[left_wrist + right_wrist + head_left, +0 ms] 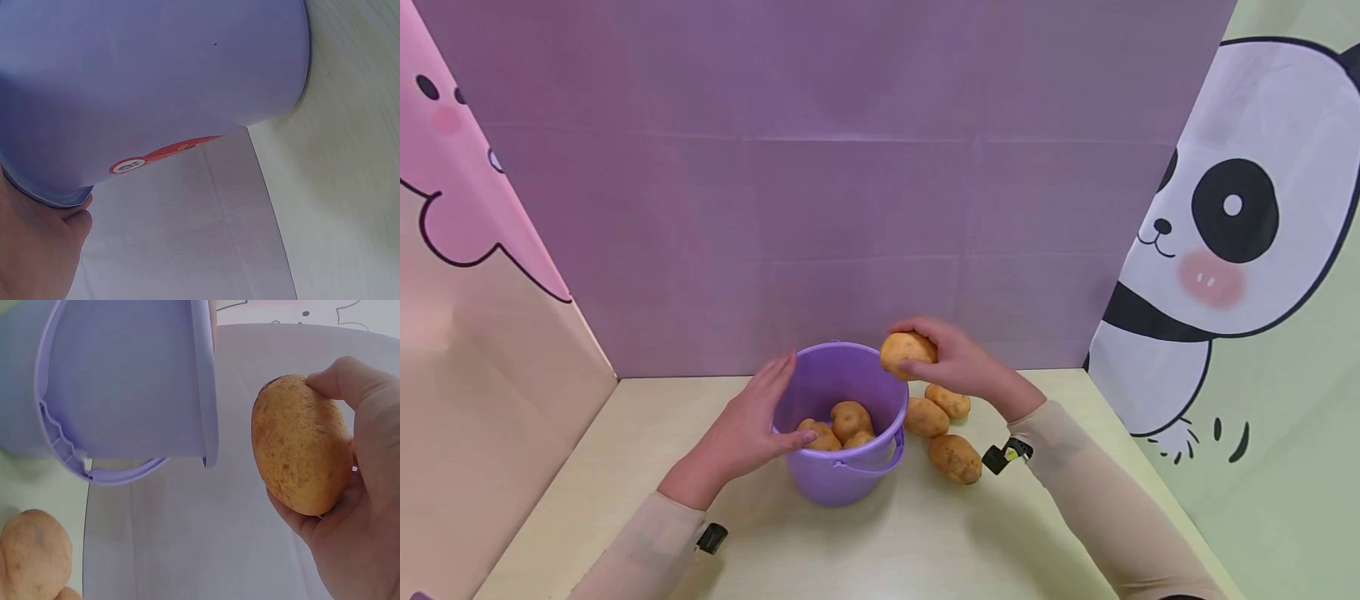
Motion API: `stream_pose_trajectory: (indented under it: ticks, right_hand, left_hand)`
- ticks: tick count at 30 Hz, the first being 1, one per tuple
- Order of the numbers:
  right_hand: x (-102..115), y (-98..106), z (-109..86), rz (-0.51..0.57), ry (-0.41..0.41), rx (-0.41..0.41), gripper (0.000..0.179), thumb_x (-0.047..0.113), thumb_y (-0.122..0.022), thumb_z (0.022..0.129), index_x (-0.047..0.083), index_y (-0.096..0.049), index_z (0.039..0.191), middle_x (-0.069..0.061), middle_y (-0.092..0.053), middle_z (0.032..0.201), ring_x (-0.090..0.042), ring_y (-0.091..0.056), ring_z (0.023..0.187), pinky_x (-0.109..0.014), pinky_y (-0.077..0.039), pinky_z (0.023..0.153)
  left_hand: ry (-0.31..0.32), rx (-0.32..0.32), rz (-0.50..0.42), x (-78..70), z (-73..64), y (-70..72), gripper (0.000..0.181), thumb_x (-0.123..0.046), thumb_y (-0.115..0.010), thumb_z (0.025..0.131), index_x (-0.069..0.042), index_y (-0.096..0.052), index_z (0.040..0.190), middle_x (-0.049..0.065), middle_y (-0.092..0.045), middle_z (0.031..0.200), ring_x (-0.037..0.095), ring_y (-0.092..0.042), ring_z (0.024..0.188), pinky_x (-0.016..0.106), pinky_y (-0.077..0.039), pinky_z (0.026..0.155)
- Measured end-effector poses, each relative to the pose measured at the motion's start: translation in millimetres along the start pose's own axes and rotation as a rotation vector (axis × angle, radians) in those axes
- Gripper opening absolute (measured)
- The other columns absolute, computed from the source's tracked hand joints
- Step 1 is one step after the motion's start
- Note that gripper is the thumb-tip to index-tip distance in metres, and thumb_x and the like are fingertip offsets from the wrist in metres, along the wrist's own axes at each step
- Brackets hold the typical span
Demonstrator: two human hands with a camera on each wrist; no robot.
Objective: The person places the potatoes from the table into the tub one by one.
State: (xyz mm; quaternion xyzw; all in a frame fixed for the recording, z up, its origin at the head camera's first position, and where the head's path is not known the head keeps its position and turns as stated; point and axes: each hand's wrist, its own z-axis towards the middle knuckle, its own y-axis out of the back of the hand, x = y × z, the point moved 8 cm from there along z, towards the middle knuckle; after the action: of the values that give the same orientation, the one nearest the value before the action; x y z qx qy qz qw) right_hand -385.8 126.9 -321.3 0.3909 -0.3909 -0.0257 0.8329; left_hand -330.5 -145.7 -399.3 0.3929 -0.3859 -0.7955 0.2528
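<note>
A purple bucket [842, 483] stands upright on the table with several potatoes [850, 419] inside. My left hand [748, 425] holds its left rim, the thumb reaching over the edge and the fingers along the far left side. In the left wrist view, that hand [37, 244] shows at the rim of the bucket [156, 81]. My right hand [958, 360] grips a potato [904, 354] above the bucket's right rim. The right wrist view shows this potato [301, 445] between thumb and fingers, apart from the bucket [125, 381].
Three more potatoes [955, 459] lie on the pale table [925, 550], just right of the bucket. The bucket's handle [872, 468] hangs down at its front right. A purple backdrop [865, 208] rises behind the table, with printed side walls [1262, 375] to either side.
</note>
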Motion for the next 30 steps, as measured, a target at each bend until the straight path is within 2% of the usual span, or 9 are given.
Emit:
stream_pose_trajectory:
  ticks: [8, 14, 21, 30]
  right_hand:
    - [8.7, -12.3, 9.7, 0.017, 0.042, 0.034, 0.047, 0.015, -0.081, 0.101, 0.005, -0.068, 0.144, -0.007, -0.072, 0.135, -0.022, -0.069, 0.111, -0.040, -0.059, 0.097]
    - [12.0, -21.1, 15.6, 0.034, 0.031, 0.060, 0.048, 0.017, -0.082, 0.101, 0.007, -0.067, 0.145, -0.006, -0.070, 0.137, -0.022, -0.068, 0.113, -0.040, -0.059, 0.098]
    - [16.4, -32.0, 20.0, 0.030, 0.013, 0.102, 0.051, 0.019, -0.082, 0.101, 0.006, -0.066, 0.147, -0.006, -0.069, 0.138, -0.022, -0.067, 0.115, -0.040, -0.057, 0.101]
    - [20.4, -44.8, 24.8, 0.035, 0.038, 0.153, 0.050, 0.014, -0.082, 0.100, 0.005, -0.066, 0.147, -0.006, -0.070, 0.136, -0.020, -0.067, 0.114, -0.036, -0.058, 0.099]
  left_hand:
    - [0.002, 0.000, 0.004, 0.1, -0.1, 0.2, 0.114, -0.055, -0.082, 0.093, 0.011, -0.028, 0.169, 0.025, -0.027, 0.179, 0.050, -0.023, 0.165, 0.069, -0.029, 0.128]
    - [0.001, -0.004, -0.001, 0.9, -0.4, 0.0, 0.112, -0.051, -0.083, 0.094, 0.011, -0.029, 0.169, 0.026, -0.028, 0.178, 0.050, -0.024, 0.164, 0.070, -0.029, 0.128]
    - [0.009, 0.003, 0.000, 1.9, -0.3, -0.8, 0.115, -0.058, -0.081, 0.094, 0.010, -0.028, 0.170, 0.025, -0.027, 0.179, 0.048, -0.023, 0.165, 0.068, -0.029, 0.129]
    - [0.015, 0.010, -0.005, -0.2, 0.3, -0.6, 0.113, -0.050, -0.085, 0.093, 0.010, -0.028, 0.170, 0.025, -0.027, 0.179, 0.048, -0.023, 0.165, 0.068, -0.029, 0.129]
